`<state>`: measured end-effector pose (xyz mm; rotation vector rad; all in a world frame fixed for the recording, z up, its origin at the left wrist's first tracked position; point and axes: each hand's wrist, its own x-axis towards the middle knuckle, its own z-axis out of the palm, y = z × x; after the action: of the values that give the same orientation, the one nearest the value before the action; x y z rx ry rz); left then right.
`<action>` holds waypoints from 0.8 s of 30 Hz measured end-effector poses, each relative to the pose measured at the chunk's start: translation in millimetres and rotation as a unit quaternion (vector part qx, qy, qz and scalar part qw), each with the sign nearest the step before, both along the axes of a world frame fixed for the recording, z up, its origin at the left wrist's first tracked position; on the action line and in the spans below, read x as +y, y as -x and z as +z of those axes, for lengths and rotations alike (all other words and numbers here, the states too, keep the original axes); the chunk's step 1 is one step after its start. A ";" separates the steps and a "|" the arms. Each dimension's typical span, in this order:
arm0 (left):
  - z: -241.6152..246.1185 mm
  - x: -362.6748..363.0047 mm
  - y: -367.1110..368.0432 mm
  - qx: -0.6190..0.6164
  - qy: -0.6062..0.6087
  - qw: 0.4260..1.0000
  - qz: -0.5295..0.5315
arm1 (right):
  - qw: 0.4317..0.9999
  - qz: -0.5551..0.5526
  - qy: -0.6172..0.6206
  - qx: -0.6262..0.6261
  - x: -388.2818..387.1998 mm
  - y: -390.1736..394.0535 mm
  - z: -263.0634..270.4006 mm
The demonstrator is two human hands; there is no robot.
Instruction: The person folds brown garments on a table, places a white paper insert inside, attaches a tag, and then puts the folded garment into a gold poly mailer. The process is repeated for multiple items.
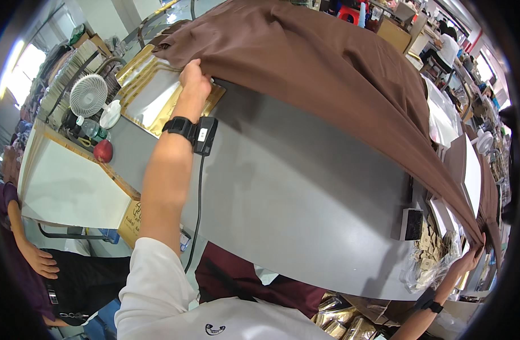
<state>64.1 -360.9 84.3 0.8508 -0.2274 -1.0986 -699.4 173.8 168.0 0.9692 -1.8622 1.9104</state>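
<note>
A large piece of brown fabric (302, 63) stretches across the far side of the grey table (285, 182) and down to the right. My left hand (195, 80) grips its near edge at the upper left, over a stack of gold-edged clear plastic packets (145, 93). At the far right my right hand (472, 256) pinches the bunched cloth, with my arm stretched out. Between the two hands the fabric's near edge runs taut. A black wristband with a cabled device (205, 136) is on my left wrist.
A small white fan (89, 95), a plastic bottle (92, 128) and a red fruit (103, 151) stand at the left. A black-and-white block (411, 224) and a plastic bag of tags (428, 255) lie at the right. Another person's hand (38, 260) is at the lower left.
</note>
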 end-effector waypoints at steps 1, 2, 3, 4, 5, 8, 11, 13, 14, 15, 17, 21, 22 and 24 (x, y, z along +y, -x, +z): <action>-11.1 4.4 -9.9 -0.004 0.013 0.999 0.035 | 1.000 0.009 0.015 -0.022 6.0 21.7 -1.2; -16.4 7.7 -25.5 0.019 -0.002 1.000 0.014 | 0.988 -0.096 0.055 -0.113 7.6 46.1 1.8; -21.9 12.0 -39.2 0.042 -0.016 0.999 -0.003 | 0.994 -0.085 0.027 -0.069 20.9 62.9 0.7; -28.1 14.8 -47.1 0.045 -0.009 0.999 -0.011 | 0.994 -0.080 0.031 -0.072 31.6 79.1 3.2; -32.0 17.9 -53.7 0.051 -0.012 0.999 -0.015 | 0.993 -0.078 0.037 -0.083 40.8 93.1 5.3; -34.4 25.4 -67.0 0.013 -0.078 0.996 0.047 | 0.989 -0.139 -0.029 -0.048 49.5 99.4 22.0; -22.3 35.5 -69.0 -0.099 -0.118 0.979 0.130 | 0.984 -0.123 -0.130 0.012 -3.9 47.9 43.1; -8.0 43.7 -60.6 -0.176 -0.083 0.967 0.164 | 0.977 -0.041 -0.186 0.094 -60.7 -22.6 52.8; -0.5 50.7 -55.3 -0.218 -0.053 0.963 0.148 | 0.965 0.019 -0.192 0.177 -89.2 -67.2 51.6; 7.5 57.8 -48.2 -0.258 -0.021 0.957 0.131 | 0.940 0.093 -0.191 0.268 -118.5 -113.8 50.6; 24.3 70.0 -24.7 -0.318 0.066 0.939 0.113 | 0.912 0.237 -0.223 0.249 -159.4 -210.4 47.6; 55.6 105.9 21.3 -0.458 0.138 0.875 0.078 | 0.789 0.380 -0.225 0.427 -211.6 -352.5 54.7; 62.0 117.7 29.0 -0.501 0.136 0.853 0.049 | 0.767 0.433 -0.163 0.445 -222.2 -373.9 55.6; 71.2 136.4 53.9 -0.513 0.188 0.837 0.023 | 0.738 0.480 -0.127 0.458 -238.2 -404.0 54.9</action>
<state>10.2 -224.5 155.6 1.0034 -1.2719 -0.4169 -295.4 -64.3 223.0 2.6977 -1.0128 0.9951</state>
